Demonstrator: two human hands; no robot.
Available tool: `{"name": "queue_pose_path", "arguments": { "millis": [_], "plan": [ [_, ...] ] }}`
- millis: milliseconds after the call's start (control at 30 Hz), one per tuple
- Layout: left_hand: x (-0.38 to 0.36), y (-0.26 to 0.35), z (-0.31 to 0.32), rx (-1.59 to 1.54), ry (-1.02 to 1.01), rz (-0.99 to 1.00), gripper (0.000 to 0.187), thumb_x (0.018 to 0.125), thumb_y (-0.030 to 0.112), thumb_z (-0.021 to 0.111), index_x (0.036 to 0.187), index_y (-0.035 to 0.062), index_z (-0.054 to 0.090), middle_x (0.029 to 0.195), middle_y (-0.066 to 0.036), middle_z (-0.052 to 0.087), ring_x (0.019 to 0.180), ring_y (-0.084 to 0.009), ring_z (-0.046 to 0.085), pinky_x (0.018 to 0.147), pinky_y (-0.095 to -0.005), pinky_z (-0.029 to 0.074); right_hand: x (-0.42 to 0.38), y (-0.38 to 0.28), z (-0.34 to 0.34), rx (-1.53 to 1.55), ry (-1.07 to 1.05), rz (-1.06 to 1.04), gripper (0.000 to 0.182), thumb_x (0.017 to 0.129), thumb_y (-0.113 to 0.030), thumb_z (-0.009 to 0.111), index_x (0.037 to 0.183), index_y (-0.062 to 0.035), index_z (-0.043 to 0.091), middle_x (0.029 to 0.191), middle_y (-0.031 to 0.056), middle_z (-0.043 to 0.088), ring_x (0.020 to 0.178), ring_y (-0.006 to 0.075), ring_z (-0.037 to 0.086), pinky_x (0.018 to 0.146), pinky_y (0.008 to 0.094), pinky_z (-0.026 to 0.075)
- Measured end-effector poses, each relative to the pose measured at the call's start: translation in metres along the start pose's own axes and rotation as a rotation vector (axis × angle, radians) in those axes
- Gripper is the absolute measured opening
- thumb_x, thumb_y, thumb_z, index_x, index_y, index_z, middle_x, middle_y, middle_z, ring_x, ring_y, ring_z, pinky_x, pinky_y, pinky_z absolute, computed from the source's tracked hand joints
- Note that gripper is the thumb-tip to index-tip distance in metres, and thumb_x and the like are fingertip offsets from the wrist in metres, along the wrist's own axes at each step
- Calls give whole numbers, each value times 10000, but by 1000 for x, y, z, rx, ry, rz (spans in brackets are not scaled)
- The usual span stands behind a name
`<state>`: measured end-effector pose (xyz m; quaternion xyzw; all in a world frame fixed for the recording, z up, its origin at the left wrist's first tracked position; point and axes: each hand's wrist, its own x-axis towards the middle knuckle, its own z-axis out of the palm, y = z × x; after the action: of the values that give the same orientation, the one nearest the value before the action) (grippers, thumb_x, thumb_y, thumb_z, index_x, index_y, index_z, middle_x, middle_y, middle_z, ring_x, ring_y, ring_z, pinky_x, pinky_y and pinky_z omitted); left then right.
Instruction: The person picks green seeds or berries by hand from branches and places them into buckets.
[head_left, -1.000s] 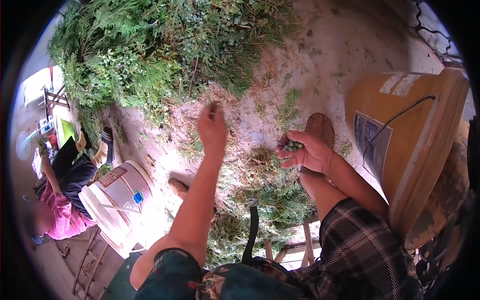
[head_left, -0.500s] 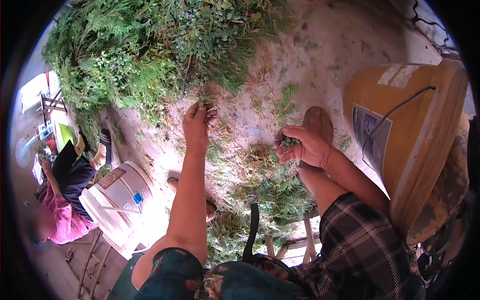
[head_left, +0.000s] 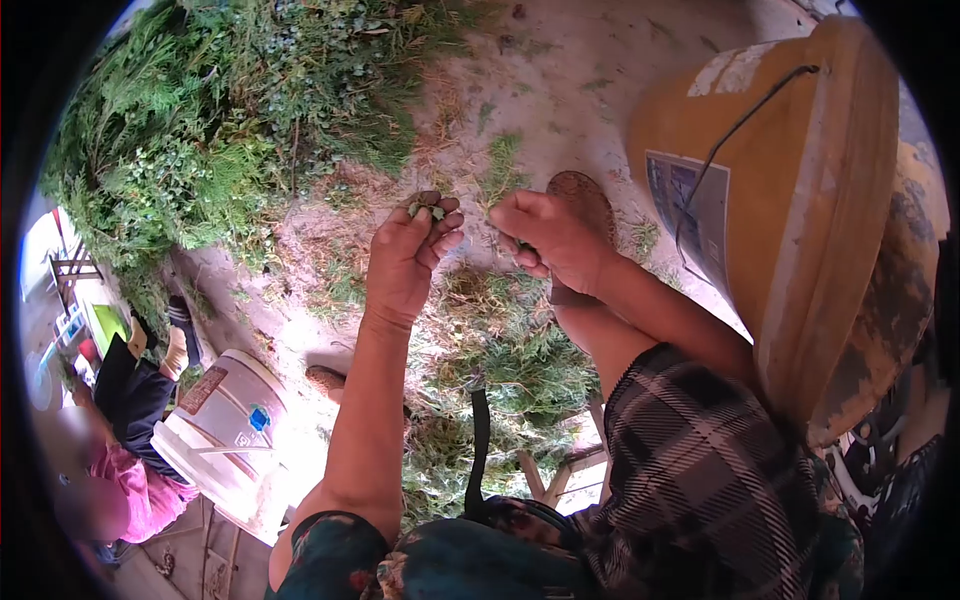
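Note:
My left hand (head_left: 408, 250) is closed in a pinch on a small green conifer sprig (head_left: 428, 211) with pale cones on it. Just to its right, my right hand (head_left: 550, 235) has its fingers curled round small green cones (head_left: 525, 246), which are mostly hidden. A narrow gap separates the two hands. Beneath them, cut conifer branches (head_left: 530, 370) lie scattered on the floor. A large heap of cone-bearing conifer branches (head_left: 230, 120) fills the upper left.
A yellow bucket (head_left: 740, 200) with a wire handle lies tilted close by my right arm. At left are a white bucket (head_left: 225, 395) and a seated person in a pink top (head_left: 150, 490). My shoes (head_left: 585, 200) rest on the littered concrete floor (head_left: 600, 110).
My right hand has turned from a cupped palm showing green cones to curled fingers, and has moved nearer my left hand. The left hand has lifted away from the floor with the sprig.

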<state>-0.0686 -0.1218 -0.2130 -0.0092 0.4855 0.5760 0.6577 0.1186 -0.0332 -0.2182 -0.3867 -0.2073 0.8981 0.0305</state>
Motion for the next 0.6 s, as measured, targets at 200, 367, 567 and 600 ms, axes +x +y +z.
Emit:
{"name": "queue_pose_path", "arguments": {
  "millis": [200, 367, 567, 600],
  "plan": [
    [-6, -12, 31, 304, 117, -29, 200, 902, 112, 508, 1078, 19, 507, 945, -79, 614, 801, -132, 609, 706, -277, 540, 10, 5, 10, -398, 98, -293, 317, 848, -191, 606, 1108, -21, 545, 723, -7, 563, 583, 18, 438, 487, 179, 356],
    [-8, -22, 41, 418, 194, -3, 211, 890, 133, 533, 1078, 41, 508, 906, -34, 604, 783, -110, 589, 706, -277, 513, 14, 12, 6, -768, 280, -473, 239, 773, -202, 626, 943, -37, 603, 715, 132, 617, 632, 227, 605, 585, 335, 472],
    [-7, -27, 39, 191, 84, -39, 240, 894, 193, 527, 1086, 50, 502, 940, -49, 598, 870, -152, 578, 801, -316, 464, 17, 15, 0, -701, 322, -481, 231, 777, -192, 603, 942, -32, 612, 755, 183, 622, 691, 286, 626, 627, 363, 481],
    [-8, -25, 41, 190, 84, -40, 240, 894, 193, 527, 1086, 50, 502, 940, -49, 598, 870, -152, 578, 801, -316, 464, 15, 14, 0, -701, 322, -479, 231, 777, -192, 603, 942, -32, 612, 755, 183, 622, 691, 286, 626, 627, 363, 481]
  ]
}}
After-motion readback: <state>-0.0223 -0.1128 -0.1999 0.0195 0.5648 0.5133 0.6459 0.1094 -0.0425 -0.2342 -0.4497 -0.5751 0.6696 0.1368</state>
